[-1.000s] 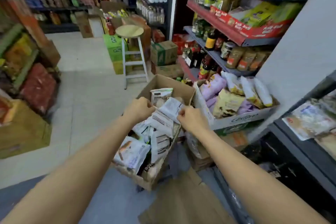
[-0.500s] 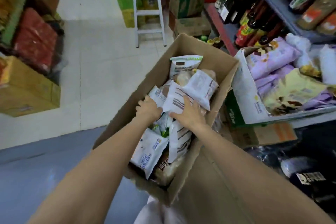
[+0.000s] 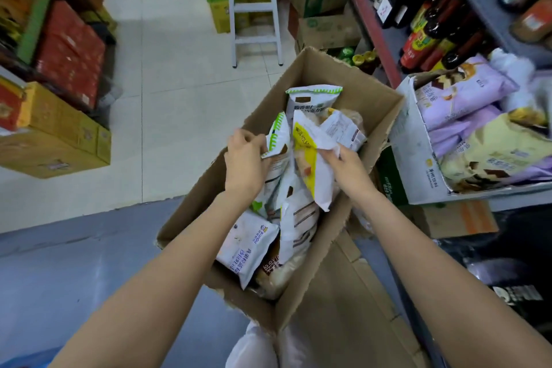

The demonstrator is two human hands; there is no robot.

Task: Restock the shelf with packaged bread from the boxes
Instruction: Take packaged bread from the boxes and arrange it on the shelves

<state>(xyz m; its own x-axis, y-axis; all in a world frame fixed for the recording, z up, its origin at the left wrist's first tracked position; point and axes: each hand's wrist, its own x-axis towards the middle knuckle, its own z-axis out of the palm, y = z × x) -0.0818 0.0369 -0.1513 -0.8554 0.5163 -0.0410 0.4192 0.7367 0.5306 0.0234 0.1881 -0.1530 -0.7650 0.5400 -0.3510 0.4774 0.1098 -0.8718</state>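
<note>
Here, stock as seen:
Box (image 3: 325,251): open cardboard, on floor, holding bread packets.
Left hand (image 3: 245,163): fingers pinch green-trimmed packet (image 3: 279,140).
Right hand (image 3: 348,166): fingers grip yellow packet (image 3: 313,167).
Shelf (image 3: 385,48): right, bottles.

both arms reached forward and down, bare | left hand (image 3: 246,163) fingers curled, pinching something | right hand (image 3: 348,166) pinching too, thumb on top
</note>
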